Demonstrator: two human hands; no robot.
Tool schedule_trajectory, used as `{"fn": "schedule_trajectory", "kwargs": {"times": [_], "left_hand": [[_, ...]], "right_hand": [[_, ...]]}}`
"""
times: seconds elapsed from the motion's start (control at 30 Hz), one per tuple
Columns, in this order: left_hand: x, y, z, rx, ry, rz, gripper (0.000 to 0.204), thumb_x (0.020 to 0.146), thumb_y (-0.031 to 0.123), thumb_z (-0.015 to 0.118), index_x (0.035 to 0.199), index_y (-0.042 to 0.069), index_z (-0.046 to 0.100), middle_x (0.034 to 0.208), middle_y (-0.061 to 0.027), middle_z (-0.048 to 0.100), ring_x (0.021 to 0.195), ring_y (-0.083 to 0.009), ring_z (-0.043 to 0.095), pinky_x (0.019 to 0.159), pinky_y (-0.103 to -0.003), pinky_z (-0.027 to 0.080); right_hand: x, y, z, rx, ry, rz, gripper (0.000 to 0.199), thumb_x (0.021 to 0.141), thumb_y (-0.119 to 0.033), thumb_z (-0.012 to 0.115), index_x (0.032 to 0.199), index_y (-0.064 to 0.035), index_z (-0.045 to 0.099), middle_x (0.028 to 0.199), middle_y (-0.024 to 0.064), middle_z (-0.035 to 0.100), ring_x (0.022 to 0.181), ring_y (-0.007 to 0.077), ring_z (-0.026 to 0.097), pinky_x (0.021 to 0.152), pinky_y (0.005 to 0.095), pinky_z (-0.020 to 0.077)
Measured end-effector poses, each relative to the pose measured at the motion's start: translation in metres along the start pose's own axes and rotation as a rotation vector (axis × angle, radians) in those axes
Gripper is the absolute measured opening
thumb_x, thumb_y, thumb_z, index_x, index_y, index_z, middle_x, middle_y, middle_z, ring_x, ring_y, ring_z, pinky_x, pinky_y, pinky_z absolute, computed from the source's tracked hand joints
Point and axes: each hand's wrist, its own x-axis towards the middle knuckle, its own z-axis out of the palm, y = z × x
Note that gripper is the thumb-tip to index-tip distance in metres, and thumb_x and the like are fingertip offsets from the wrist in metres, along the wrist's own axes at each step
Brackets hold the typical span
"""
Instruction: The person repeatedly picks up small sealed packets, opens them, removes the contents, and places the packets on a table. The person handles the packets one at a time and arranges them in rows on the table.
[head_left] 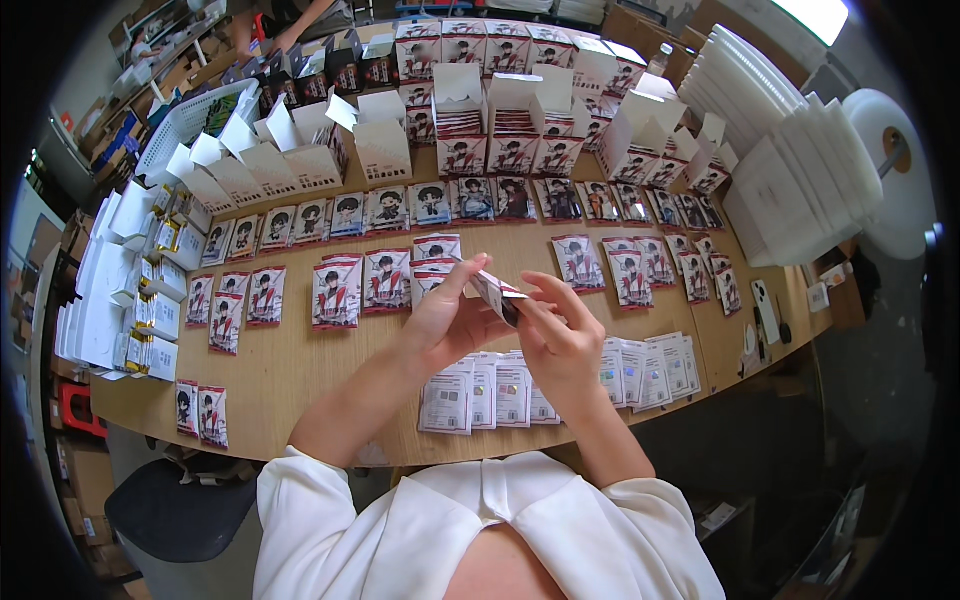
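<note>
Above the middle of the table, my left hand [447, 318] and my right hand [562, 330] hold a small packet [491, 290] between them. The packet is tilted, white and red, with a dark part near my right fingers; whether it is torn open I cannot tell. My left thumb lies along its upper side, and my right fingers pinch its near end. Below my hands, face-down white packets [447, 398] lie in an overlapping row. Red-and-white character packets [387, 280] lie left of my left hand, and more packets [578, 262] lie beyond my right hand.
A row of character cards or packets [388, 207] crosses the table. Behind it stand open display boxes [462, 150]. White boxes [140, 290] and a basket [180, 145] line the left; stacked white trays [805, 180] and a phone [765, 311] are right. Another person's hands [285, 40] show at the back.
</note>
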Motion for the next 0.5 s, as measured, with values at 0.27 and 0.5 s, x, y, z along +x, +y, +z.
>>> {"fn": "schedule_trajectory", "kwargs": {"times": [0.27,0.5], "left_hand": [[0.000,-0.003,-0.002,0.070,0.083,0.120,0.029,0.093,0.038,0.064,0.104,0.014,0.054,0.100,-0.0122,0.065,0.091,-0.0249,0.067,0.086,-0.045,0.056],[-0.001,0.005,0.001,0.003,0.006,0.151,0.033,0.092,0.038,0.065,0.110,0.016,0.047,0.103,-0.0141,0.063,0.103,-0.0343,0.066,0.086,-0.048,0.056]], "right_hand": [[0.003,-0.001,0.001,0.147,-0.065,0.080,0.019,0.075,0.010,0.070,0.092,0.0005,0.069,0.108,0.0133,0.065,0.083,0.0229,0.068,0.068,0.0287,0.0567],[-0.005,-0.014,0.009,0.043,0.169,-0.151,0.019,0.072,0.008,0.073,0.090,0.0039,0.068,0.106,0.0143,0.065,0.086,0.0258,0.069,0.069,0.0312,0.0578]]}}
